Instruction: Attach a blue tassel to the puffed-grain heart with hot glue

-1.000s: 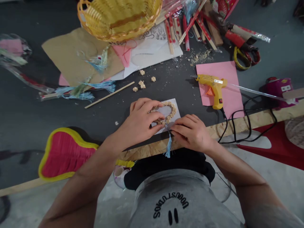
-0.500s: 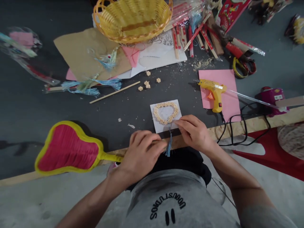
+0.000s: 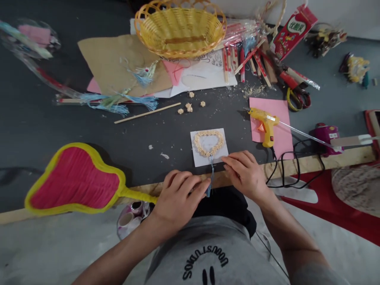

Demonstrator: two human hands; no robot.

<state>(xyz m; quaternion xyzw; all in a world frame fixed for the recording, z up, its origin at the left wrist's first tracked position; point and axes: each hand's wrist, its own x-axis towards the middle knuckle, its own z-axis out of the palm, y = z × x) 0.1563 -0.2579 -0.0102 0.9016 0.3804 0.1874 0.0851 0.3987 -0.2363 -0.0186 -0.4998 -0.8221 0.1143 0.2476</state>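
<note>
A heart-shaped ring of small cream beads [image 3: 208, 153] lies on a square white card [image 3: 199, 161] at the table's front edge. From its lower point a blue tassel [image 3: 209, 191] hangs over the edge. My left hand [image 3: 178, 194] is closed, thumb and forefinger at the tassel and partly covering it. Its other fingers curl over the wooden edge. My right hand [image 3: 246, 174] is closed too, its fingertips pinched at the card's lower right corner. A pink fan with a yellow rim [image 3: 75, 178] lies to the left, its handle running behind my left hand.
Several small bead clusters [image 3: 189, 107] and a thin wooden stick [image 3: 147, 113] lie farther back. A yellow glue gun [image 3: 268, 126] rests on pink paper [image 3: 279, 103], its black cord [image 3: 297, 185] looping over the edge. Behind are a yellow basket [image 3: 181, 49] and scissors [image 3: 293, 99].
My left thumb and forefinger have come onto the tassel. My right fingertips have drawn back from the beads to the card's corner. The camera view has shifted slightly.
</note>
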